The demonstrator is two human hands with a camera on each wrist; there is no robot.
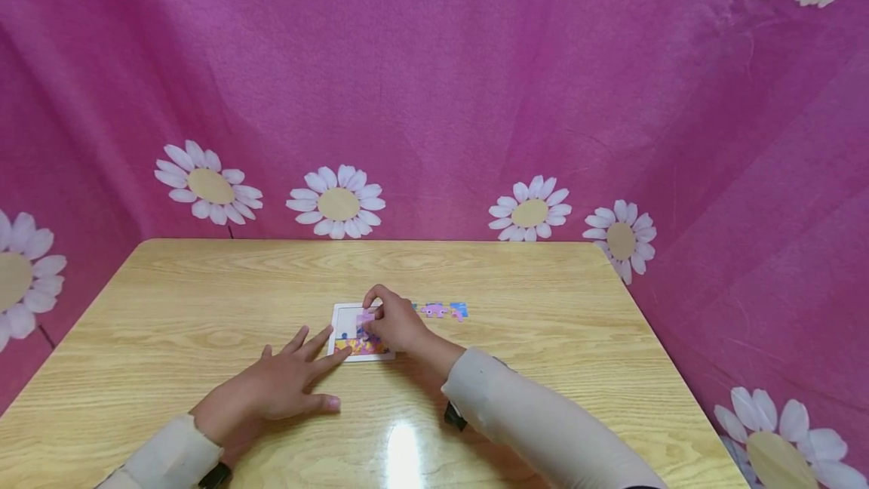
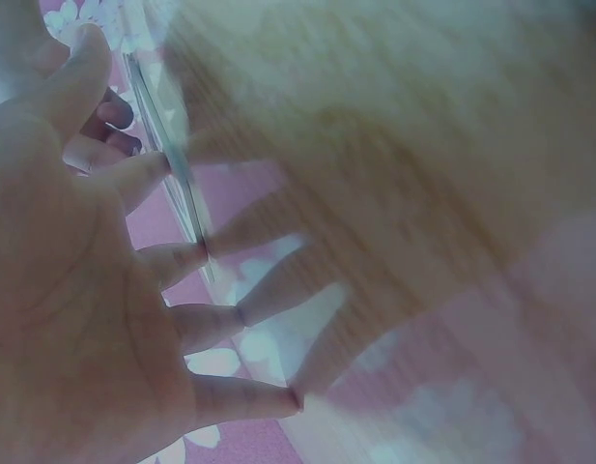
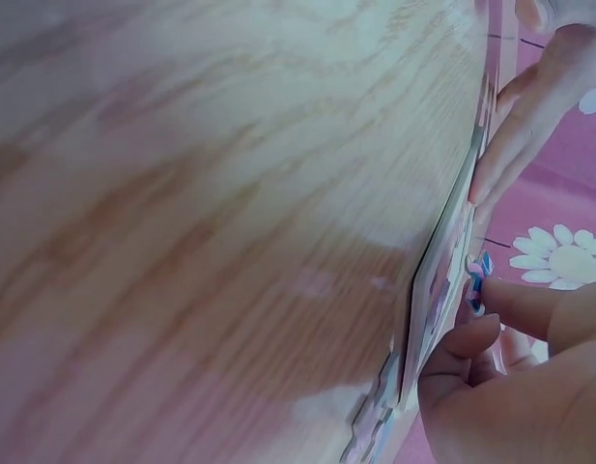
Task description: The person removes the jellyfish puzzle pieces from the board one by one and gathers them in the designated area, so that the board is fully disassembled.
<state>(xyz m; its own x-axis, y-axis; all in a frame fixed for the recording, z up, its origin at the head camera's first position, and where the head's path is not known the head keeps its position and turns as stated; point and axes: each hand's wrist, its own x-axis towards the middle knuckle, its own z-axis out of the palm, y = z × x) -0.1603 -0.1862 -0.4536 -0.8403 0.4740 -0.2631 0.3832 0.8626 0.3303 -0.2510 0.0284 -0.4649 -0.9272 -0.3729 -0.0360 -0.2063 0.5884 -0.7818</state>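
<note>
Right hand [image 1: 399,323] pinches a puzzle piece [image 3: 477,283] over the framed tray [image 1: 373,358] on the bench [image 1: 543,285] — left hand [image 1: 287,383] spread, fingertips at its edge. Step in hand: apparently piece placement — next move likely calls for aligning tabs before pressing.

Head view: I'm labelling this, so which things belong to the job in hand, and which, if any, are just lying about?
Part of the job:
white-framed rectangular puzzle tray
pink-and-blue puzzle piece, pinched in the right fingers
loose pink-and-blue puzzle pieces beside the tray

Surroundings:
pale wood-grain table
pink cloth backdrop with white daisies
</note>
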